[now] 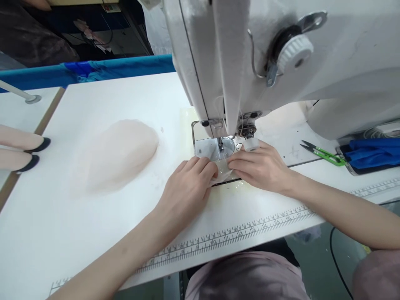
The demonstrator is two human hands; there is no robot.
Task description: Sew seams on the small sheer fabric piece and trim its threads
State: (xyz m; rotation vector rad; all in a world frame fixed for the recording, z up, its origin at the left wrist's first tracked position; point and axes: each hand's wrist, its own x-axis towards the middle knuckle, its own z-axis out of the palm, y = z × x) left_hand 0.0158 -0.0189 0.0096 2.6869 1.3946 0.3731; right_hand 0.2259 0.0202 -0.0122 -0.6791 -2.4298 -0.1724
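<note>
My left hand (pixel 187 187) and my right hand (pixel 261 166) meet in front of the needle of a white sewing machine (pixel 265 62). Both pinch a small piece of thin, sheer fabric (pixel 222 170) that lies on the metal needle plate (pixel 208 146). The fingertips of both hands touch the fabric just below the presser foot (pixel 221 143). Most of the fabric is hidden under my fingers.
A pile of pale pink sheer pieces (pixel 115 156) lies on the white table (pixel 93 233) to the left. Green thread snips (pixel 323 153) and blue cloth (pixel 371 155) sit at the right. Two mannequin legs with black shoes (pixel 31 154) poke in at the left. A printed ruler (pixel 250 227) runs along the front edge.
</note>
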